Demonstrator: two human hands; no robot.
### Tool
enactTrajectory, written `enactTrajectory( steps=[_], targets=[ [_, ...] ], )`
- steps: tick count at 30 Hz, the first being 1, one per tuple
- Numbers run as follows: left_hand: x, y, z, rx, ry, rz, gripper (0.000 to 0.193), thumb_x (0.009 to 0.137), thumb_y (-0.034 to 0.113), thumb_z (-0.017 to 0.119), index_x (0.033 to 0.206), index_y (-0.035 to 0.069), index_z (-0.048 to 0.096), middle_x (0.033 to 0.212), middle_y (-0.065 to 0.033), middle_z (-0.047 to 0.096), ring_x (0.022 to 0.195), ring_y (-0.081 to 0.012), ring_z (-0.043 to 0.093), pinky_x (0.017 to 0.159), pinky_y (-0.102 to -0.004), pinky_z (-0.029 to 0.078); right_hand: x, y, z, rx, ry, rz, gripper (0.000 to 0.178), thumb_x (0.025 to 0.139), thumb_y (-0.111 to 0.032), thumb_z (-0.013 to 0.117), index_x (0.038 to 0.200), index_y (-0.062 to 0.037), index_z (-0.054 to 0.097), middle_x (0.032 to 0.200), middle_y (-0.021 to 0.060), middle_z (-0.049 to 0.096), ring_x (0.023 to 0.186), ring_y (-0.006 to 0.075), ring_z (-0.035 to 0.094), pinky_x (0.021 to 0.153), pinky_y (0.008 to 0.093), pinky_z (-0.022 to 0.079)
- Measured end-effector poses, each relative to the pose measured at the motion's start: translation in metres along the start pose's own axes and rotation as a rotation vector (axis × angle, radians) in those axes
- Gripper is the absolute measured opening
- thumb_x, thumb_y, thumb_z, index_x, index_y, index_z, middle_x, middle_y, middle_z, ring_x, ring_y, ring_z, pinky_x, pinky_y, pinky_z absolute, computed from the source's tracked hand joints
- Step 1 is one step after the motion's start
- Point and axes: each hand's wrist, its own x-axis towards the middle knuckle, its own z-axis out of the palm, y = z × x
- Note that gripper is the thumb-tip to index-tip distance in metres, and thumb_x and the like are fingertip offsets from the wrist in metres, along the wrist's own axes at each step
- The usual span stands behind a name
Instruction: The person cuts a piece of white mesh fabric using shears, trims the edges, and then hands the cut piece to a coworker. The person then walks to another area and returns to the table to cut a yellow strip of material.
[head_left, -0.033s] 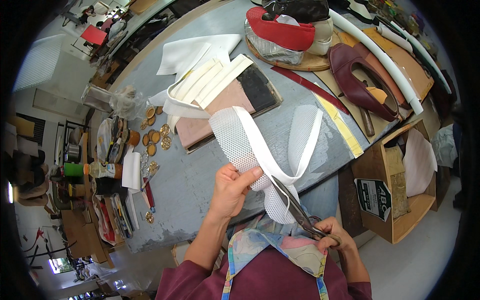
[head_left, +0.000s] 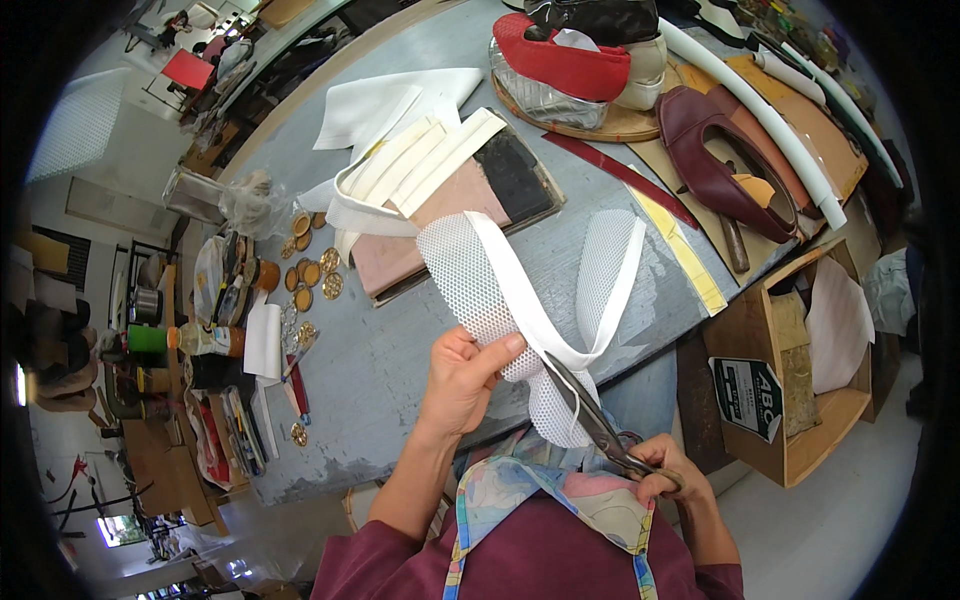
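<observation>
A white mesh piece with a smooth white band along its edge, a shoe upper by its look, is held up over the front of the table. My left hand pinches it between thumb and fingers at its left side. In my right hand are dark metal scissors, gripped by the handles near the apron. Their blades point up and left and meet the white band at the bend of the piece. A thin white strip hangs beside the blades. The fingers of my right hand partly hide the handle loops.
A grey table carries a pink-covered book-like block with white strips on top. Round gold-rimmed pieces lie to the left. A red shoe, a maroon shoe and a hammer sit far right, above an open wooden drawer.
</observation>
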Motion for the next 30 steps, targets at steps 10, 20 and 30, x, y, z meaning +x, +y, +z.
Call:
enactTrajectory(
  steps=[10, 20, 30],
  targets=[
    [-0.003, -0.009, 0.001, 0.025, -0.052, 0.005, 0.023, 0.093, -0.003, 0.067, 0.116, -0.005, 0.065, 0.11, -0.0125, 0.073, 0.094, -0.0146, 0.07, 0.083, -0.0271, 0.057, 0.003, 0.015, -0.001, 0.116, -0.009, -0.045, 0.054, 0.064, -0.043, 0.095, 0.065, -0.0085, 0.053, 0.065, -0.0065, 0.048, 0.058, 0.0048, 0.043, 0.051, 0.0245, 0.029],
    [-0.008, -0.015, 0.001, 0.007, -0.076, 0.04, 0.024, 0.094, -0.003, 0.065, 0.118, -0.006, 0.065, 0.114, -0.0143, 0.071, 0.1, -0.017, 0.069, 0.091, -0.0303, 0.055, 0.006, 0.018, 0.004, 0.241, -0.042, -0.068, 0.058, 0.063, -0.049, 0.094, 0.069, -0.0072, 0.055, 0.067, -0.0066, 0.048, 0.06, 0.0037, 0.042, 0.051, 0.0232, 0.028],
    [-0.009, -0.014, 0.001, 0.018, -0.1, 0.069, 0.024, 0.094, -0.003, 0.065, 0.118, -0.007, 0.065, 0.115, -0.0142, 0.071, 0.1, -0.0159, 0.068, 0.09, -0.0302, 0.055, 0.003, 0.008, 0.009, 0.214, -0.049, 0.008, 0.046, 0.068, -0.035, 0.095, 0.072, -0.007, 0.058, 0.068, -0.0062, 0.053, 0.059, 0.0028, 0.045, 0.05, 0.0217, 0.032]
  ],
)
